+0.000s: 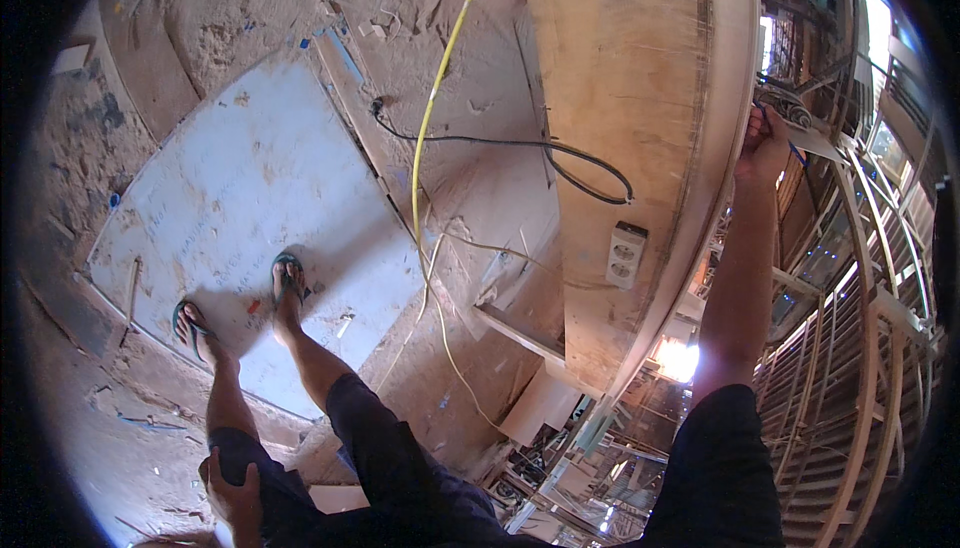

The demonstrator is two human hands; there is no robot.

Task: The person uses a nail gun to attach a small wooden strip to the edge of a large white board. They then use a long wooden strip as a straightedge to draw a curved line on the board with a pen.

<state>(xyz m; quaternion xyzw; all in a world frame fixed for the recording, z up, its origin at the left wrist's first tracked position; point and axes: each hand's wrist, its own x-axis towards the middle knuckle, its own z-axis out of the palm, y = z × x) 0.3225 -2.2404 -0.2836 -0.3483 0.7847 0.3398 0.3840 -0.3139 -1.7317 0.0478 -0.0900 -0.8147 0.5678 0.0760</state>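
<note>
My right arm reaches up along the far right side of a wooden panel. The fingers of my right hand (765,148) are curled at the panel's edge, beside a small thin dark-blue thing (798,155); whatever they grip is too small to make out. Low on the left, my left hand (232,493) hangs against my dark shorts, its thumb and fingers apart and nothing in it. Between the arms stands the tall plywood panel (620,78), with a white double socket (626,255) fixed on its face.
A yellow cable (430,108) and a black cable with a plug (470,138) trail over the dusty floor. My sandalled feet stand on a pale board (270,168). Wood strips and scraps lie around it. Slatted timber (865,388) rises at the right.
</note>
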